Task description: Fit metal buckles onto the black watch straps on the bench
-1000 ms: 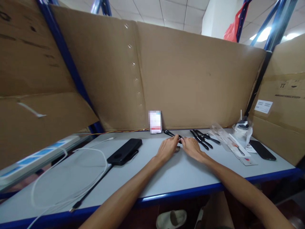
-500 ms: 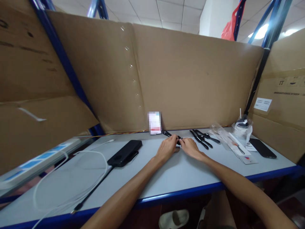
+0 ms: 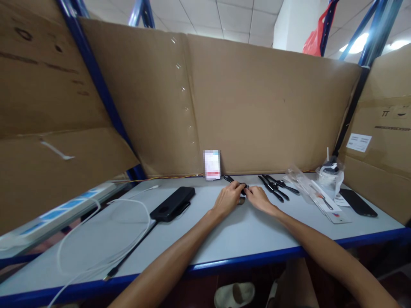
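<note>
My left hand [image 3: 228, 198] and my right hand [image 3: 258, 198] meet at the far middle of the grey table [image 3: 224, 239]. Both pinch a thin black strap-like piece [image 3: 233, 181] that lies flat, its far end sticking out toward the cardboard wall. The fingers of both hands are curled closed on it. A small dark object [image 3: 240, 201] sits on the table under my left hand; I cannot make out what it is.
Several more black strap pieces [image 3: 276, 187] lie to the right, then clear plastic packets [image 3: 313, 193], a bagged item [image 3: 329, 173] and a black phone [image 3: 358, 202]. A black power bank [image 3: 173, 203] with cables [image 3: 105, 239] lies left. A small card [image 3: 212, 164] leans on the cardboard wall.
My hands stay on the black piece and have drawn slightly closer together. The view has shifted a little; nothing else on the table has moved.
</note>
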Demonstrator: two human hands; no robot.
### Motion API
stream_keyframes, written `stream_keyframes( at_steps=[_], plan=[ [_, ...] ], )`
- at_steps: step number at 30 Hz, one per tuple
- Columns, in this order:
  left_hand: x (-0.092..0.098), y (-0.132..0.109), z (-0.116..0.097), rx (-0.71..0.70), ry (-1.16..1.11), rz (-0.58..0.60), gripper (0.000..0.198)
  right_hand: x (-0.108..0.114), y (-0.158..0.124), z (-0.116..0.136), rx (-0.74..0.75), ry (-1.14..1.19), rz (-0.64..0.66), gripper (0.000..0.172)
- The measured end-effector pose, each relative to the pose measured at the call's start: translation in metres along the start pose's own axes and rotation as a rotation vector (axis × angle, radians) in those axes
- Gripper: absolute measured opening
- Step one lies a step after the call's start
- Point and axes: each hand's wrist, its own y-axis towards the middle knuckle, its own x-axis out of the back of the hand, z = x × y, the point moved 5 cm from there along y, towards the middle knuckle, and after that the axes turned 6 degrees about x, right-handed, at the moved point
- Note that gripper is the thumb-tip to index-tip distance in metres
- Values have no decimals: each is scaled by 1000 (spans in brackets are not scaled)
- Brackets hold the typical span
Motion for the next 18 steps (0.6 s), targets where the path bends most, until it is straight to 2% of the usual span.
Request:
stream_keyframes(
  at_steps=[6, 10, 12, 15, 18],
  plan=[
    [-1, 0, -1, -70, -97, -87, 32, 0, 2, 1, 5, 67, 12, 39],
    [-4, 3, 6, -24, -243, -177, 33, -1, 1, 4, 20, 124, 15, 37],
    [-2, 3, 10, 3, -293, -246, 28, -1, 1, 5, 17, 157, 10, 36],
    [-1, 2, 9, -27, -260, -294, 21, -2, 2, 4, 1, 190, 1, 36],
    [-1, 1, 7, -64, -234, -281, 24, -4, 3, 2, -6, 193, 4, 35]
  ],
)
